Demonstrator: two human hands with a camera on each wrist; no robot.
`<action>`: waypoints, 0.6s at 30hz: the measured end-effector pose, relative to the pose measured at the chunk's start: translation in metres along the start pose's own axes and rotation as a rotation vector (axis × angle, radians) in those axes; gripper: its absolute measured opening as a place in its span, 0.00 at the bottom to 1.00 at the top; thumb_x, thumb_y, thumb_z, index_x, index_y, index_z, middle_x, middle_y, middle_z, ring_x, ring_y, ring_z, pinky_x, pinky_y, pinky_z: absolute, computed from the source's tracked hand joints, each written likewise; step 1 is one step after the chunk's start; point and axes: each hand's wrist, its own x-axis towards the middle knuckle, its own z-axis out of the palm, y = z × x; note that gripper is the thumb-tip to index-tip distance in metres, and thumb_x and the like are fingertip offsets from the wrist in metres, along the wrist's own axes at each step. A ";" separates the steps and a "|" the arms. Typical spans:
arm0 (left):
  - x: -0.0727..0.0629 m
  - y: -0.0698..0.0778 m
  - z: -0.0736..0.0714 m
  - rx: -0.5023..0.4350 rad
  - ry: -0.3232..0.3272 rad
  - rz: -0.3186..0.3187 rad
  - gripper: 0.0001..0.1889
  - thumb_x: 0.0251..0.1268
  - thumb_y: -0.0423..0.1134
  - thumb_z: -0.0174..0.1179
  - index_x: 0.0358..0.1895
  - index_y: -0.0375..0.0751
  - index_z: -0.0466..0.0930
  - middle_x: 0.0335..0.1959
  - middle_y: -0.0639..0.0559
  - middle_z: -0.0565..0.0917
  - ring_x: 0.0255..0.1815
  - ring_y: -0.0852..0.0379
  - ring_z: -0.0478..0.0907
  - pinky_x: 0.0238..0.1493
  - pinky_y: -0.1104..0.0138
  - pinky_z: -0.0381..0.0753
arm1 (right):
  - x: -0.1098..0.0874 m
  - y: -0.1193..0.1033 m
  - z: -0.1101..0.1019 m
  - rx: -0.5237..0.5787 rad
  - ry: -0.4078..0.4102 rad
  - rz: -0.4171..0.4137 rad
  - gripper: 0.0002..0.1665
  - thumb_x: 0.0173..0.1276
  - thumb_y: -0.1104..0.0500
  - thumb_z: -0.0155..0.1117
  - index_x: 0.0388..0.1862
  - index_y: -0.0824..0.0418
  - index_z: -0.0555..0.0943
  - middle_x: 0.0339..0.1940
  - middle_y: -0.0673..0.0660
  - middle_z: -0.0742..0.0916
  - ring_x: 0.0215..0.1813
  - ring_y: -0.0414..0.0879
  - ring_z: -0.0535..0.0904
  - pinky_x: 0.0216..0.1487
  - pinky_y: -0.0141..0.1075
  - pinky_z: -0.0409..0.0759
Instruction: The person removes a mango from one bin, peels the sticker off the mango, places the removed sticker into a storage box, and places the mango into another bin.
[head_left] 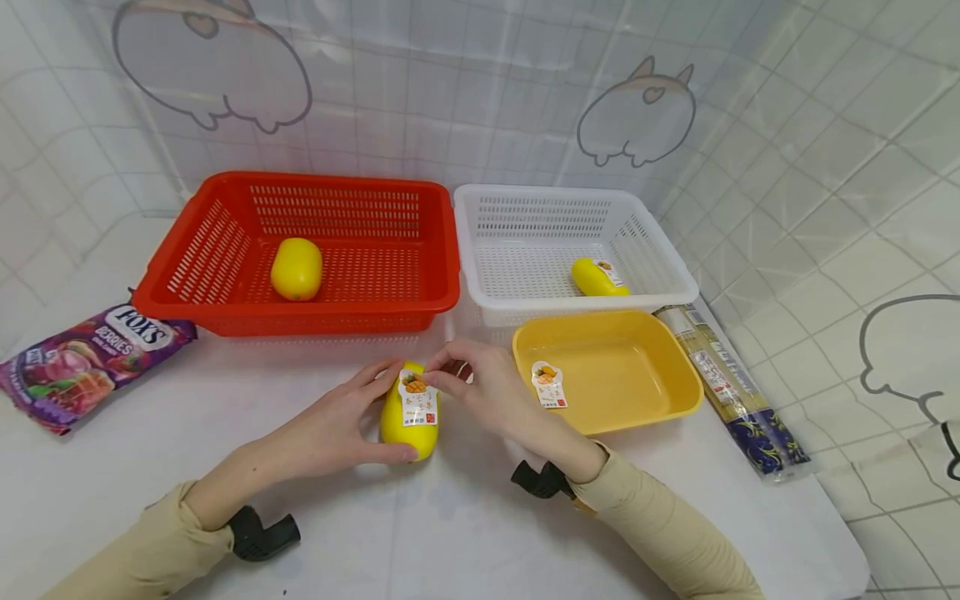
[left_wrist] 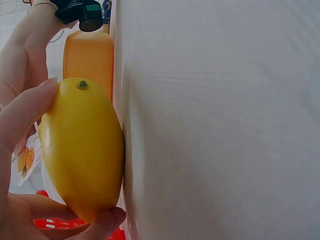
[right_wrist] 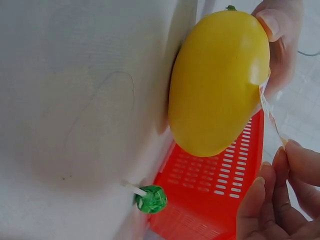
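A yellow mango (head_left: pixel 411 442) rests on the table in front of me. My left hand (head_left: pixel 333 429) grips it from the left, thumb at the near end and fingers at the far end. On its upper side is a white sticker (head_left: pixel 417 408) with a fruit picture. My right hand (head_left: pixel 491 383) pinches the sticker's far edge between thumb and fingertips. From the right wrist, the sticker (right_wrist: pixel 270 117) stands partly away from the mango (right_wrist: pixel 220 85), its lower end in the fingertips. The left wrist view shows the mango's (left_wrist: pixel 85 150) stem end upward.
Behind stand a red basket (head_left: pixel 315 321) holding one mango (head_left: pixel 297 269) and a white basket (head_left: pixel 517 258) holding a stickered mango (head_left: pixel 592 279). A yellow basin (head_left: pixel 622 375) carries another sticker (head_left: pixel 549 386). Candy bag (head_left: pixel 97 358), long packet (head_left: pixel 727 383) and green lollipop (right_wrist: pixel 151 199) lie around.
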 end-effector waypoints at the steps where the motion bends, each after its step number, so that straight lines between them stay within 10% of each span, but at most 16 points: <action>1: 0.000 0.000 0.000 0.000 0.000 0.000 0.63 0.45 0.74 0.68 0.78 0.36 0.55 0.79 0.40 0.57 0.76 0.36 0.60 0.69 0.38 0.66 | 0.000 0.000 0.000 0.004 0.002 -0.009 0.04 0.64 0.60 0.73 0.37 0.56 0.87 0.32 0.47 0.87 0.33 0.37 0.78 0.36 0.28 0.81; 18: 0.001 -0.001 0.000 -0.003 0.008 0.015 0.63 0.45 0.74 0.68 0.78 0.35 0.55 0.78 0.41 0.58 0.76 0.38 0.61 0.70 0.40 0.66 | -0.003 -0.007 -0.006 -0.013 0.033 -0.106 0.08 0.57 0.64 0.77 0.37 0.60 0.92 0.32 0.51 0.91 0.35 0.40 0.84 0.33 0.24 0.80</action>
